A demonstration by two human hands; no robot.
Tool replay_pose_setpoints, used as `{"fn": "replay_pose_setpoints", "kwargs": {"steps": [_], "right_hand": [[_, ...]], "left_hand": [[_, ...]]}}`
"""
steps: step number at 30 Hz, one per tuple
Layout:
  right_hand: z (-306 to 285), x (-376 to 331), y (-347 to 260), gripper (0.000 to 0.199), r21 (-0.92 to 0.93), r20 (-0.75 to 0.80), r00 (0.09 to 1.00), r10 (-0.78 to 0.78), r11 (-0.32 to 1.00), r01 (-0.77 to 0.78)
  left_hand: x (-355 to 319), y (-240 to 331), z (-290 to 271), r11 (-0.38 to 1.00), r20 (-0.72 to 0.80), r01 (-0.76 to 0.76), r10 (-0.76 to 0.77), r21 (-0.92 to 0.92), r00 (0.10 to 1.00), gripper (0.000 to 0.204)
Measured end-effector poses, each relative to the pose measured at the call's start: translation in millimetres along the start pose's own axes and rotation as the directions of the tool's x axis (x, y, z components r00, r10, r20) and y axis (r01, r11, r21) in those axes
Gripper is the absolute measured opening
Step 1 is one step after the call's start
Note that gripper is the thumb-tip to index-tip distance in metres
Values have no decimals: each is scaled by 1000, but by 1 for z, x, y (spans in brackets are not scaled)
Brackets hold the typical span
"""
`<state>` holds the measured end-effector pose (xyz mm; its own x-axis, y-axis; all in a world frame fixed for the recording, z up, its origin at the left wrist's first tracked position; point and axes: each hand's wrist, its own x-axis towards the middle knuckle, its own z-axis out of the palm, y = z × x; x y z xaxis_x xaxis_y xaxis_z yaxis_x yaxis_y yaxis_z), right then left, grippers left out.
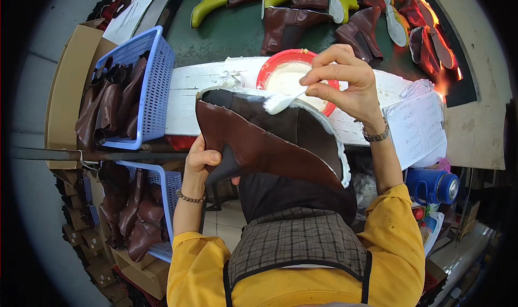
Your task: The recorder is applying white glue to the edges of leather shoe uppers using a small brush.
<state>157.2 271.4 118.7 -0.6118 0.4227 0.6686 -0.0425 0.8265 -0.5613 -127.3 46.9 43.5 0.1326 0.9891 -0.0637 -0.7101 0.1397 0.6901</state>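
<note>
My left hand (200, 159) grips a dark brown leather boot upper (253, 137) from its left side, the thumb showing and the other fingers mostly hidden. The upper lies tilted above my lap, its dark lining facing up and white paste along its far and right edges. My right hand (345, 83) pinches a brush (281, 100) loaded with white paste; the bristles touch the lining near the far edge, and the handle is mostly hidden by my fingers. Just behind the brush stands a red bowl (264, 72) of white paste.
Blue baskets full of brown uppers stand at left, one upper basket (156, 86) and one lower basket (171, 199). Boots on yellow-green lasts (208, 8) and brown boots (291, 26) lie on the green surface beyond. Written sheets (415, 129) and a blue flask (431, 187) are at right.
</note>
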Motion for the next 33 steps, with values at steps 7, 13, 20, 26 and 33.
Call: {"fn": "replay_pose_setpoints", "kwargs": {"steps": [7,13,20,26,33], "right_hand": [[-2,-44,23,15,-6,-11,990,140,990,-140],[-16,-32,6,15,-36,42,975,220,975,-218],[-3,30,-1,13,-29,259,966,-3,1000,11],[20,54,4,16,-29,293,946,-137,988,152],[-1,58,-22,16,10,-109,993,-54,998,56]], "left_hand": [[-4,0,-27,987,117,-71,88,-142,989,73],[-4,12,-2,997,-4,65,-65,36,998,72],[2,21,7,962,105,227,-244,155,964,77],[0,18,11,899,58,304,-339,316,939,77],[-67,46,-8,667,-186,7,198,745,963,56]]}}
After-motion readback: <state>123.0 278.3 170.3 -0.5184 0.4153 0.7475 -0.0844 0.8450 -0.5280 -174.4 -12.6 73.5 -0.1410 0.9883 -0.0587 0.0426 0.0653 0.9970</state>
